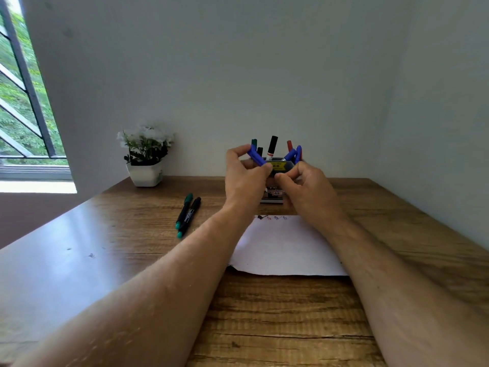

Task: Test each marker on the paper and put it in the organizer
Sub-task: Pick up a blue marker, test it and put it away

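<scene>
**Now a blue marker is being worked between both hands, right in front of the organizer**

Up at the far edge of the table (132,260), a blue marker (256,154) is being pinched by the left hand (244,176), fingers and thumb curled round its slanted barrel. A second blue piece (290,154), whether cap or body cannot be told, is being gripped by the right hand (304,186), its fingers bent inward too. Capping or uncapping is probably being done here.

Handling is being judged as easy: such a marker is likely light, rigid and smooth-skinned, so a firm pinch at mid-barrel is being favoured, with the cap taken at its end and pushed straight along the axis. A slanted push could be met with a slip.

Behind the hands the organizer (276,166) is being filled already; several markers are standing in it. Just below, the paper (285,247) is lying flat, with small test scribbles (272,218) along its far edge. Two green-capped markers (186,215) are being left waiting side by side, well left of the sheet.
</scene>
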The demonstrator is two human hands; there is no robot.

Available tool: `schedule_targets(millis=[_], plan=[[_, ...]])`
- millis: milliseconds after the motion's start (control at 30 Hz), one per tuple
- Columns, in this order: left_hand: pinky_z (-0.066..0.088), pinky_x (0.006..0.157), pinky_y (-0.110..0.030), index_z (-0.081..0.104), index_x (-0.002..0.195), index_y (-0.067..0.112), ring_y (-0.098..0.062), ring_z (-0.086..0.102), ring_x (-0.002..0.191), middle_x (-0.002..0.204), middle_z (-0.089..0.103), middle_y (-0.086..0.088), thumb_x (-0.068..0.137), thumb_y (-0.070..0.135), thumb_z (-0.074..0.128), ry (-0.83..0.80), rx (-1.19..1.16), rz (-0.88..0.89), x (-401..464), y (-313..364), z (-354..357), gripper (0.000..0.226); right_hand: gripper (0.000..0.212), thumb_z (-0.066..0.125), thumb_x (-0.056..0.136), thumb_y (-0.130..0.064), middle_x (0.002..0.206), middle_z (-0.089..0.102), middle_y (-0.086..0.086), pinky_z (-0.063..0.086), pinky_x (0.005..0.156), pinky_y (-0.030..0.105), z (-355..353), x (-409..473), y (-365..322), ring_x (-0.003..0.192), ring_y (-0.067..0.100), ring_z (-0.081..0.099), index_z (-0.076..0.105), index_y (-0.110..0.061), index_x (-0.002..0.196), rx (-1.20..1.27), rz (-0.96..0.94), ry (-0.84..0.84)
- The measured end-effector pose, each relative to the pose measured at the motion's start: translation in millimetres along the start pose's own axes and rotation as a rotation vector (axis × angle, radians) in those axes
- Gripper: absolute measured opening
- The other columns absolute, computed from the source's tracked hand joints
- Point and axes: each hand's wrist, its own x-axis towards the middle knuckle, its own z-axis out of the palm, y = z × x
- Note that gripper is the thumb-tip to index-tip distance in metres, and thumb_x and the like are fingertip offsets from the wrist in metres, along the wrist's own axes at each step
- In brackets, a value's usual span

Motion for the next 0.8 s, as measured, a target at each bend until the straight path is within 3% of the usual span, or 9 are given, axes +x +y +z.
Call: schedule_targets(millis=[100, 200, 300, 433, 600, 700, 800], plan=[[0.06, 0.081, -0.035, 0.045, 0.121, 0.032, -0.017, 0.07, 0.088, 0.101, 0.062, 0.0, 0.086, 0.006, 0.071, 0.047, 0.111, 0.207, 1, 8, -1, 0.05, 0.019, 0.054, 0.098, -0.036, 0.084, 0.066, -0.005, 0.054, 0.062, 0.02, 2, 0, 1, 0.073, 0.006, 0.065, 0.059, -0.018, 0.095, -0.124, -0.092, 0.062], [0.057, 0.069, -0.022, 0.044, 0.127, 0.028, -0.012, 0.068, 0.084, 0.102, 0.061, 0.001, 0.087, 0.003, 0.068, 0.098, 0.175, 0.395, 5, 14, -4, 0.053, 0.008, 0.053, 0.099, -0.026, 0.092, 0.062, -0.004, 0.049, 0.064, 0.013, 2, 3, 3, 0.077, 0.005, 0.061, 0.057, -0.019, 0.101, -0.189, -0.145, 0.167], [0.054, 0.071, -0.016, 0.045, 0.13, 0.025, -0.008, 0.065, 0.087, 0.107, 0.061, -0.001, 0.089, 0.002, 0.064, 0.17, 0.254, 0.586, 14, 18, -9, 0.051, 0.009, 0.053, 0.098, -0.016, 0.097, 0.06, -0.002, 0.043, 0.065, 0.009, 1, 4, 5, 0.075, 0.0, 0.054, 0.058, -0.016, 0.105, -0.239, -0.14, 0.194], [0.052, 0.071, -0.011, 0.048, 0.129, 0.026, -0.003, 0.061, 0.086, 0.111, 0.06, 0.0, 0.089, 0.0, 0.063, 0.236, 0.33, 0.767, 35, 27, -9, 0.051, 0.012, 0.053, 0.096, -0.01, 0.097, 0.057, -0.002, 0.056, 0.08, 0.024, 4, 3, 4, 0.084, 0.007, 0.057, 0.054, -0.021, 0.099, -0.251, -0.145, 0.143], [0.058, 0.072, -0.024, 0.046, 0.126, 0.034, -0.008, 0.062, 0.09, 0.108, 0.057, 0.003, 0.089, -0.003, 0.061, 0.181, 0.426, 0.738, 62, 26, -3, 0.056, 0.014, 0.053, 0.096, -0.007, 0.095, 0.057, -0.001, 0.057, 0.089, 0.038, 5, 4, 3, 0.09, 0.014, 0.061, 0.054, -0.021, 0.098, -0.241, -0.155, 0.127], [0.06, 0.076, -0.032, 0.045, 0.13, 0.034, -0.013, 0.064, 0.09, 0.11, 0.058, -0.002, 0.091, -0.001, 0.059, 0.072, 0.592, 0.665, 72, 17, 0, 0.055, 0.014, 0.055, 0.095, -0.008, 0.095, 0.057, -0.001, 0.058, 0.087, 0.037, 6, 4, 4, 0.088, 0.013, 0.061, 0.055, -0.022, 0.099, -0.249, -0.153, 0.119], [0.057, 0.082, -0.031, 0.045, 0.134, 0.031, -0.016, 0.062, 0.094, 0.112, 0.058, -0.004, 0.092, 0.004, 0.06, -0.009, 0.823, 0.592, 77, 6, 2, 0.052, 0.015, 0.056, 0.094, -0.008, 0.091, 0.056, -0.002, 0.059, 0.083, 0.033, 7, 5, 6, 0.081, 0.008, 0.057, 0.055, -0.022, 0.099, -0.252, -0.162, 0.118]])
